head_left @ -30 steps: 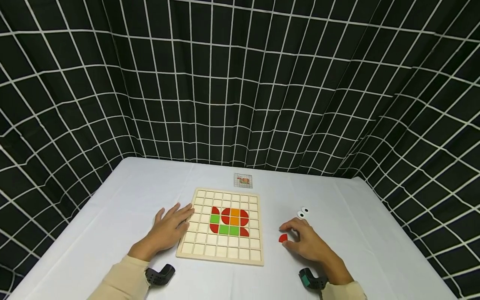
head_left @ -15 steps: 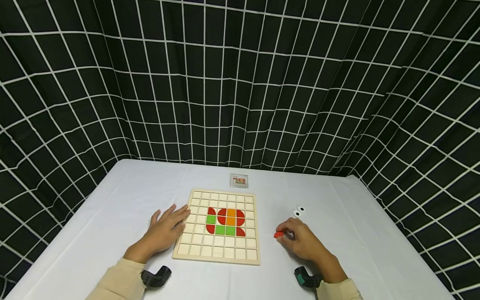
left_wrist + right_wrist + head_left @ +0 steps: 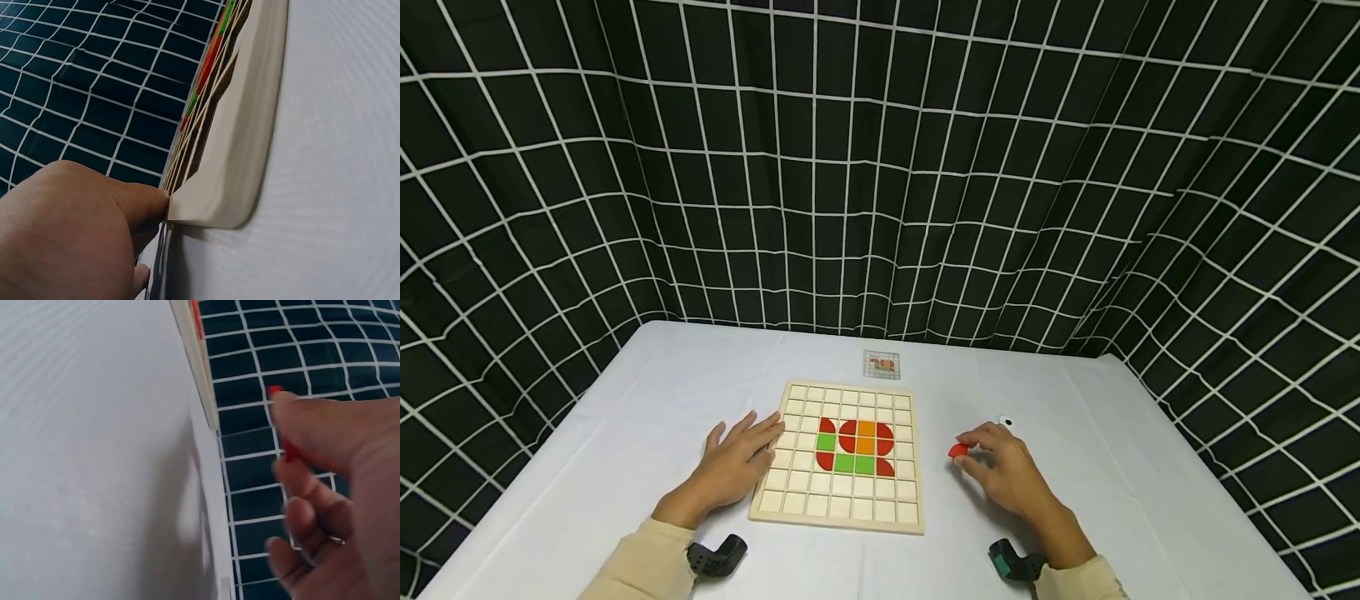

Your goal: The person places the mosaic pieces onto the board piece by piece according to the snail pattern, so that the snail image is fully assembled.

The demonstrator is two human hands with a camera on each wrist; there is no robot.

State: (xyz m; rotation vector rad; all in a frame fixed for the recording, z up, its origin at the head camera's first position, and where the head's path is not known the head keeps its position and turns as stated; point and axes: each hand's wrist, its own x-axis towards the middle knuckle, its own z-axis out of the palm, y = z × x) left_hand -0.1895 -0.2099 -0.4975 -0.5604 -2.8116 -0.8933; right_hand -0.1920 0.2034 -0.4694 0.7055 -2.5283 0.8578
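Between thumb and fingertips my right hand [image 3: 1006, 473] pinches a red quarter-circle tile [image 3: 958, 451], just right of the wooden grid board [image 3: 835, 522]. The right wrist view shows the same red tile [image 3: 275, 390] above the cloth, partly covered by the thumb. On the board's left edge rests my left hand [image 3: 730, 467], fingers spread and fairly straight. Seen from the left wrist, that hand [image 3: 75, 231] touches the board's frame [image 3: 234, 169] at a corner. In the board's squares lie red, green and orange tiles [image 3: 865, 446], forming a figure in the middle.
A small picture card [image 3: 882, 364] showing a similar figure on a grid lies behind the board. Beyond my right fingers, a white eye piece [image 3: 1006, 422] peeks out from the white-covered table [image 3: 1075, 400]. A black curtain with white grid lines [image 3: 880, 167] surrounds the back and sides.
My right hand has pinched the red tile and raised it off the table. It now hides one of the two eye pieces. The left hand stays on the board's edge.
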